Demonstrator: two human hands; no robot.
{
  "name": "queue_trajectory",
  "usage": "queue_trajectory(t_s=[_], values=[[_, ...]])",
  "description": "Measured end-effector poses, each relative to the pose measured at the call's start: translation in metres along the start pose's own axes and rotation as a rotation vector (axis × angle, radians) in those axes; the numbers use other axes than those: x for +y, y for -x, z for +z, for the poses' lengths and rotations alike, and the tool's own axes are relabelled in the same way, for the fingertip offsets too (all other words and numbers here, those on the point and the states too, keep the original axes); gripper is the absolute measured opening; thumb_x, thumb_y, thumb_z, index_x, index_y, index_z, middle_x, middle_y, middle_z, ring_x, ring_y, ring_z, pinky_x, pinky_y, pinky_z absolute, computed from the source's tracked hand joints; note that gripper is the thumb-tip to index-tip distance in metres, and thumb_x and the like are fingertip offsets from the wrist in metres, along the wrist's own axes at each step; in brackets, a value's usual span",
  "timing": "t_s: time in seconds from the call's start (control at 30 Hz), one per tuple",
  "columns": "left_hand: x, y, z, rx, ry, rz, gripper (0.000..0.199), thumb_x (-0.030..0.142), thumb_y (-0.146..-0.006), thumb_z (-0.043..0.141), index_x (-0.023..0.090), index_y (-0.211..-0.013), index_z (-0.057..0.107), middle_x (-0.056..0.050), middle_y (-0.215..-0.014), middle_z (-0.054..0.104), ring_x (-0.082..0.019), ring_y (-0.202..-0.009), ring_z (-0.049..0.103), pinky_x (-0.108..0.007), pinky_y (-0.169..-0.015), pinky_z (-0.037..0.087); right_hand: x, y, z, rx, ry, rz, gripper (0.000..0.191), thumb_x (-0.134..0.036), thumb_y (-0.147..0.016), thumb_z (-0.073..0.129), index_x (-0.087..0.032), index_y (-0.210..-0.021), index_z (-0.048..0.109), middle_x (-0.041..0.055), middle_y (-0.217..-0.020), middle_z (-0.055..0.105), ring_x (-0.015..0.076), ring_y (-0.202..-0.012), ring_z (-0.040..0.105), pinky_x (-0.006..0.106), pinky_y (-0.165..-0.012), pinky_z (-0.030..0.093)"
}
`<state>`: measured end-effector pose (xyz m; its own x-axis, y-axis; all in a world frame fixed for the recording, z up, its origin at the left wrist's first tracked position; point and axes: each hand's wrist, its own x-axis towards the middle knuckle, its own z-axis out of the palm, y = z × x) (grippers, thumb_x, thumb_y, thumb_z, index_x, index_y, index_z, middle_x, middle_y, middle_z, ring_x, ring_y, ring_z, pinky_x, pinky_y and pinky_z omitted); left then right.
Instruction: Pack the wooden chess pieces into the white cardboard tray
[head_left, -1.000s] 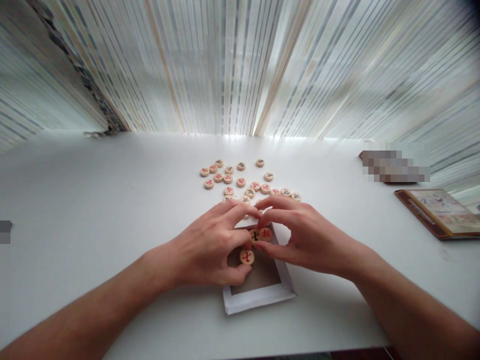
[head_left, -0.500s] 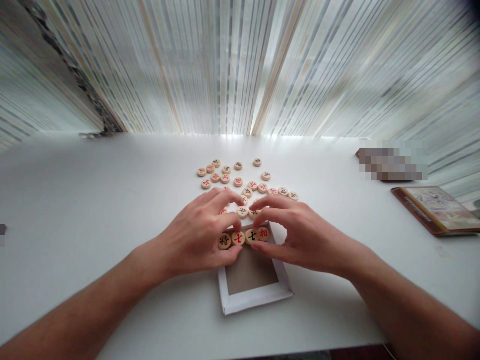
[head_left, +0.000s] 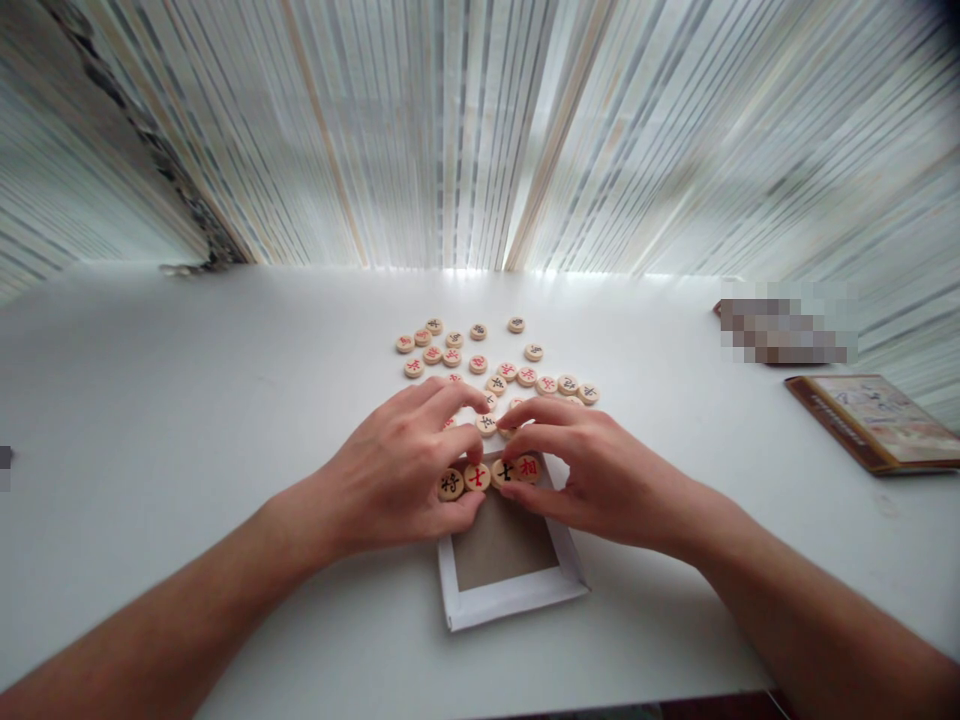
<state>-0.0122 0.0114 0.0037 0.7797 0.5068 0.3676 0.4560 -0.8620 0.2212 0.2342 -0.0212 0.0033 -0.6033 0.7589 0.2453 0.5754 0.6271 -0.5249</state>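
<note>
We have a shallow, open-topped tray [head_left: 517,600] with folded, papery white walls and a matt grey-brown floor, sitting close to the near edge of the smooth white surface [head_left: 187,430]. Four round, flat, pale wooden discs lie side by side in a row along the tray's far edge. Our left hand [head_left: 412,465] pinches the red-marked disc [head_left: 477,477] second from the left between thumb and forefinger, with a black-marked disc [head_left: 450,484] just beside it at the tray's far left corner. Our right hand [head_left: 600,460] has thumb and fingers closed on the next black-marked one [head_left: 503,474], and a red-marked end disc [head_left: 529,468] fills the far right corner. Past the tray, more wooden discs [head_left: 478,364] are scattered loosely towards the surface's far edge, where a sheer striped curtain [head_left: 412,150] hangs. Near the right edge we see a flat, brown-bordered rectangular item [head_left: 877,420] with a printed picture.
</note>
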Motion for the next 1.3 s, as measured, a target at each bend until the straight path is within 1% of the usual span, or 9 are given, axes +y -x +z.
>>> queue_trajectory(t_s=[0.23, 0.4, 0.5, 0.6, 0.7, 0.8, 0.87, 1.0, 1.3], values=[[-0.001, 0.001, 0.001, -0.023, -0.001, -0.002, 0.013, 0.027, -0.081, 0.077, 0.018, -0.089, 0.072, -0.015, -0.131, 0.07, -0.037, -0.122, 0.067, -0.055, -0.104, 0.058, 0.0, 0.0, 0.0, -0.006, -0.003, -0.005, 0.005, -0.02, -0.093, 0.077, -0.018, -0.098, 0.075, 0.0128, -0.116, 0.075, 0.027, -0.104, 0.073, 0.041, -0.092, 0.061], [-0.002, 0.001, 0.001, -0.018, 0.014, -0.015, 0.024, 0.033, -0.079, 0.08, 0.019, -0.095, 0.068, -0.014, -0.129, 0.07, -0.035, -0.118, 0.068, -0.052, -0.102, 0.058, -0.001, 0.0, -0.002, 0.007, -0.004, -0.009, 0.008, -0.021, -0.092, 0.08, -0.02, -0.098, 0.075, 0.0116, -0.115, 0.075, 0.0254, -0.103, 0.073, 0.038, -0.09, 0.06], [-0.004, 0.0, 0.001, 0.036, 0.069, -0.046, 0.024, 0.036, -0.083, 0.076, 0.02, -0.096, 0.064, -0.013, -0.122, 0.071, -0.032, -0.112, 0.069, -0.047, -0.097, 0.058, 0.001, -0.001, -0.004, 0.052, -0.007, -0.021, 0.007, -0.024, -0.092, 0.08, -0.02, -0.095, 0.074, 0.0118, -0.114, 0.076, 0.025, -0.1, 0.074, 0.037, -0.087, 0.06], [-0.01, 0.0, -0.001, 0.141, 0.162, -0.1, 0.011, 0.03, -0.09, 0.066, 0.021, -0.091, 0.061, -0.01, -0.11, 0.072, -0.027, -0.105, 0.069, -0.04, -0.092, 0.057, 0.005, -0.003, -0.006, 0.139, -0.01, -0.005, 0.007, -0.025, -0.094, 0.077, -0.02, -0.093, 0.074, 0.0109, -0.11, 0.079, 0.0249, -0.098, 0.075, 0.037, -0.086, 0.06], [-0.02, 0.0, -0.003, 0.291, 0.218, -0.186, 0.015, 0.025, -0.098, 0.055, 0.02, -0.085, 0.06, -0.007, -0.095, 0.072, -0.022, -0.092, 0.07, -0.035, -0.085, 0.054, 0.013, -0.005, -0.007, 0.29, -0.011, 0.091, 0.007, -0.026, -0.096, 0.074, -0.02, -0.091, 0.075, 0.008, -0.099, 0.081, 0.0235, -0.092, 0.077, 0.034, -0.08, 0.06], [-0.033, 0.001, -0.005, 0.418, 0.187, -0.349, 0.025, 0.027, -0.1, 0.052, 0.02, -0.079, 0.063, -0.004, -0.08, 0.071, -0.02, -0.077, 0.068, -0.033, -0.075, 0.051, 0.024, -0.008, -0.008, 0.471, -0.007, 0.244, 0.013, -0.029, -0.096, 0.07, -0.019, -0.09, 0.077, 0.0069, -0.089, 0.082, 0.0219, -0.08, 0.077, 0.031, -0.067, 0.06], [-0.044, 0.001, -0.006, 0.459, 0.153, -0.467, 0.03, 0.03, -0.099, 0.051, 0.02, -0.074, 0.064, -0.002, -0.072, 0.069, -0.019, -0.07, 0.066, -0.032, -0.07, 0.048, 0.032, -0.009, -0.008, 0.544, -0.031, 0.32, 0.017, -0.032, -0.096, 0.069, -0.019, -0.091, 0.078, 0.0068, -0.086, 0.082, 0.022, -0.077, 0.077, 0.032, -0.066, 0.061], [-0.067, 0.004, -0.005, 0.509, 0.152, -0.675, 0.028, 0.033, -0.092, 0.055, 0.02, -0.07, 0.066, 0.0, -0.066, 0.068, -0.017, -0.063, 0.063, -0.03, -0.066, 0.047, 0.045, -0.011, -0.006, 0.565, -0.053, 0.402, 0.021, -0.036, -0.095, 0.069, -0.018, -0.092, 0.079, 0.0069, -0.084, 0.081, 0.0231, -0.077, 0.077, 0.033, -0.068, 0.062], [-0.102, 0.009, 0.004, 0.53, 0.104, -0.782, 0.021, 0.033, -0.089, 0.061, 0.018, -0.081, 0.073, 0.0, -0.069, 0.071, -0.017, -0.064, 0.065, -0.028, -0.065, 0.047, 0.057, -0.012, 0.005, 0.569, -0.063, 0.419, 0.025, -0.04, -0.094, 0.068, -0.018, -0.093, 0.079, 0.0082, -0.085, 0.083, 0.0242, -0.075, 0.078, 0.036, -0.073, 0.062]])
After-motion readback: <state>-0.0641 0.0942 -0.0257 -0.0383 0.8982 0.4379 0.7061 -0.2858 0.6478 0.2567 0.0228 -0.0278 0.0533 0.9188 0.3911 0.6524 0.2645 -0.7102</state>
